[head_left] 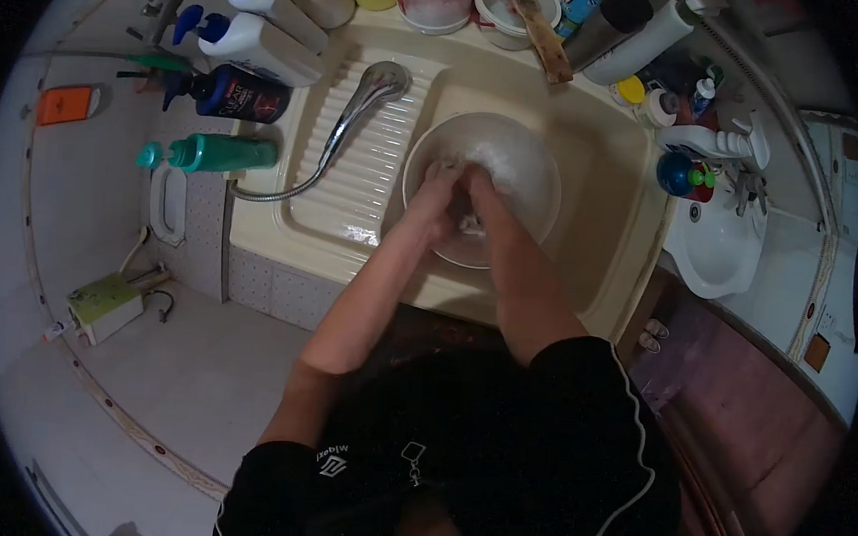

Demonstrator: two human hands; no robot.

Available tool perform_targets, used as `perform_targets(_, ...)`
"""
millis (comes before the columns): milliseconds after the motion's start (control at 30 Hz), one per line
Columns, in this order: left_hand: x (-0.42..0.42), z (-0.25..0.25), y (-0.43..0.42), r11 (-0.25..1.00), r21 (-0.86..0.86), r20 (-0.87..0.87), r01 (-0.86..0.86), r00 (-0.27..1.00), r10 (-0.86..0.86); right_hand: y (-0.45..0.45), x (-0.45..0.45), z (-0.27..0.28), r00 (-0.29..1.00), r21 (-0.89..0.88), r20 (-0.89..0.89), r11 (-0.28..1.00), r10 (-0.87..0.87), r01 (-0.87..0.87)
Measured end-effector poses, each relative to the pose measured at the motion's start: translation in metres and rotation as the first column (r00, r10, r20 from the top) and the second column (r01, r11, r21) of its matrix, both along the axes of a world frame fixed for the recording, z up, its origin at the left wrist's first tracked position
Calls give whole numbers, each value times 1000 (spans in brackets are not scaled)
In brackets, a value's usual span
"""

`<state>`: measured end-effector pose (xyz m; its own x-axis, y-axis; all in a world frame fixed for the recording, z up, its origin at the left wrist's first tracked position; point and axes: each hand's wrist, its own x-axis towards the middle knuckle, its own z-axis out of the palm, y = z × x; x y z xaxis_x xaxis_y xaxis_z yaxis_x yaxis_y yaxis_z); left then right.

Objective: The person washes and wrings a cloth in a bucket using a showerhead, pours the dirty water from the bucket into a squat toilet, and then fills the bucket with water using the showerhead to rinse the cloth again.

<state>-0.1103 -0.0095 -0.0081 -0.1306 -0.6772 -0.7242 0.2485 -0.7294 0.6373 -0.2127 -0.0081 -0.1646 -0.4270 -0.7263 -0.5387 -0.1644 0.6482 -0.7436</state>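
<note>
A round pale basin (549,202) stands in the cream sink (597,204), with white suds (498,158) inside. Both of my hands are down in the basin, close together and touching or nearly so. My left hand (438,196) is curled inward, and my right hand (479,182) is bent against it from the right. Whatever lies between them is hidden by the hands. A small whitish patch (470,224) shows just below them, too blurred to name.
Left of the basin, a chrome shower head (385,79) lies on the ribbed drainboard (356,182). Pump bottles and a green bottle (223,153) line the left edge. Tubs, a wooden strip (543,31) and several bottles crowd the back and right. A white washbasin (716,249) is farther right.
</note>
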Motion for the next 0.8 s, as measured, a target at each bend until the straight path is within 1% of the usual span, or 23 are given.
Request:
perform_targets(33,-2,1,-3,1000,-4,-1,-5,1000,5,-1,-3,30,583,144,799,988,-148,54)
perform_targets(67,-6,0,-14,967,253,-64,-33,997,50,6,-10,22,428,-29,903,988,-38,150)
perform_targets(100,-10,-3,-25,867,498,-114,-36,988,106,3,-13,47,434,-33,900,989,-34,147)
perform_targets(167,7,-101,-29,859,512,-304,15,938,165,-4,-11,137,512,-275,789,940,339,-200)
perform_targets(200,2,-68,-25,917,396,-292,-47,940,175,7,-1,160,662,-255,686,951,304,-173)
perform_targets(233,-3,-67,-27,919,392,-296,-36,941,163,20,13,175,789,-242,560,961,253,-137)
perform_targets(267,-9,-68,-28,930,368,-277,-20,952,130,32,25,175,927,-419,143,870,348,-262)
perform_targets(300,-14,-70,-30,939,344,-254,-5,962,98,42,38,173,897,-502,-304,746,321,-437)
perform_targets(333,-18,-74,-31,948,319,-227,10,972,66,48,54,176,911,-582,-339,709,234,-398)
perform_targets(367,-20,-79,-34,956,294,-197,24,980,35,41,47,171,916,-589,-335,711,219,-385)
perform_targets(400,-20,-86,-32,960,277,-161,37,987,9,29,39,161,927,-410,-289,844,239,-346)
perform_targets(433,-18,-93,-29,963,264,-123,51,992,-19,16,30,147,940,-204,-234,933,249,-297)
perform_targets(467,-13,-100,-25,965,256,-82,63,996,-43,4,21,106,783,-72,-500,884,369,-462)
perform_targets(500,-8,-106,-20,966,249,-43,70,997,-61,-3,11,70,535,106,-700,809,474,-579)
perform_targets(533,-7,-108,-22,969,232,-13,79,997,-78,-11,-6,76,762,95,-490,895,423,-436)
perform_targets(567,-6,-106,-27,969,234,-11,80,997,-80,-19,-22,87,919,130,-248,951,307,-282)
perform_targets(600,-4,-100,-32,983,119,22,140,989,-143,-18,-31,65,921,133,-243,951,305,-280)
perform_targets(633,2,-93,-36,979,9,65,204,977,-204,-10,-32,28,772,337,-332,833,541,-439)
perform_targets(667,8,-94,-38,959,-101,113,266,960,-255,-8,-28,27,559,538,-356,653,749,-532)
perform_targets(700,15,-98,-40,960,-96,119,265,960,-253,-7,-20,25,560,537,-350,651,751,-537)
perform_targets(733,19,-102,-41,894,-160,296,418,885,-360,-6,-11,24,722,527,-397,785,567,-326)
perform_targets(767,21,-107,-42,802,-191,468,566,771,-432,-7,-6,29,827,506,-443,858,346,-87)
perform_targets(800,18,-101,-40,804,-184,466,565,771,-435,-1,-4,8,827,513,-440,854,350,-89)
